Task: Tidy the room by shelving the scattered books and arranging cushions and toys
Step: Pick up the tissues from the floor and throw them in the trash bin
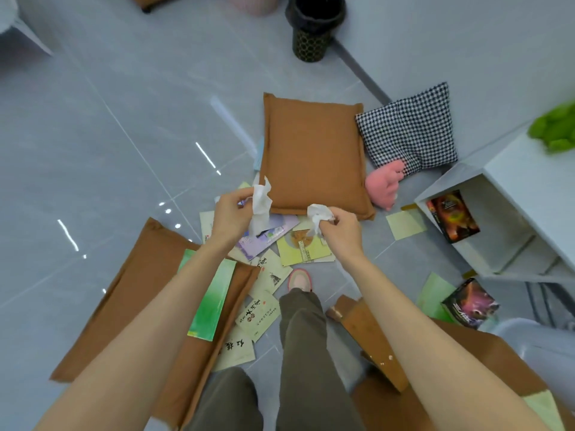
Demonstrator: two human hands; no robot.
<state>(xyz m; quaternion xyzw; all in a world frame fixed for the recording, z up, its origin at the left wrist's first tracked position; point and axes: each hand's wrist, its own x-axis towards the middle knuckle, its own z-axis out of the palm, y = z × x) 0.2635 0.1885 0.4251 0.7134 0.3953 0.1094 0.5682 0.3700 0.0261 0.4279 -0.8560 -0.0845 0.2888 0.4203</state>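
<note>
My left hand (231,213) pinches a crumpled white tissue (260,203), and my right hand (340,227) pinches a second white tissue (317,214). Both hang above several scattered books (303,248) on the grey floor. A brown cushion (312,155) lies flat just beyond my hands. A checked black-and-white cushion (410,127) and a pink plush toy (384,185) lie to its right. Another brown cushion (137,293) lies at the lower left with a green book (211,293) on it.
A white shelf unit (510,209) at the right holds one dark book (452,216); a green plush (555,127) sits on top. A dark boxed book (469,303) lies on the floor below it. A black bin (314,26) stands at the back. My legs and shoe (300,279) are among the books.
</note>
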